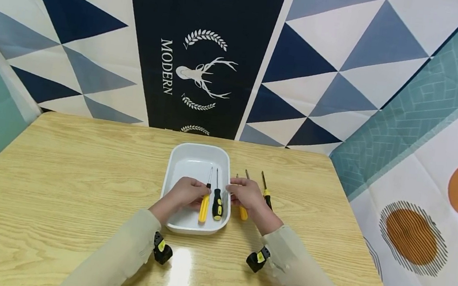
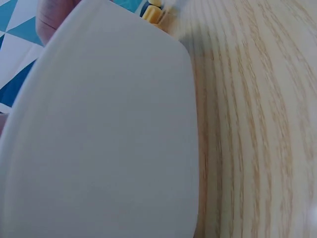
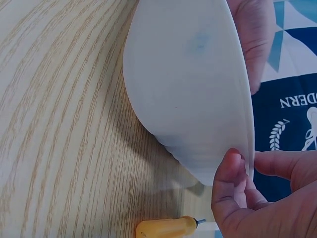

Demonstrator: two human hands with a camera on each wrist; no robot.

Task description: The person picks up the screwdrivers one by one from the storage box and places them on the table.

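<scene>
A white tray (image 1: 190, 229) stands on the table, with two screwdrivers in it. My left hand (image 1: 188, 191) reaches over the tray and pinches a yellow-handled screwdriver (image 1: 203, 209) near the top of its handle, blade pointing away. Beside it lies a black-and-yellow screwdriver (image 1: 217, 206) inside the tray. My right hand (image 1: 248, 195) pinches the tray's right rim between thumb and fingers, as the right wrist view shows with that hand (image 3: 267, 198) at the rim. In the left wrist view the tray's outer wall (image 2: 109, 124) hides most of the left hand.
Right of the tray, on the wooden table (image 1: 78, 182), lie a yellow-handled screwdriver (image 1: 243, 213) and a black-and-yellow screwdriver (image 1: 266, 193), partly covered by my right hand and forearm. Another blade tip (image 1: 237, 176) shows there. A patterned cloth (image 1: 197, 86) hangs behind the table.
</scene>
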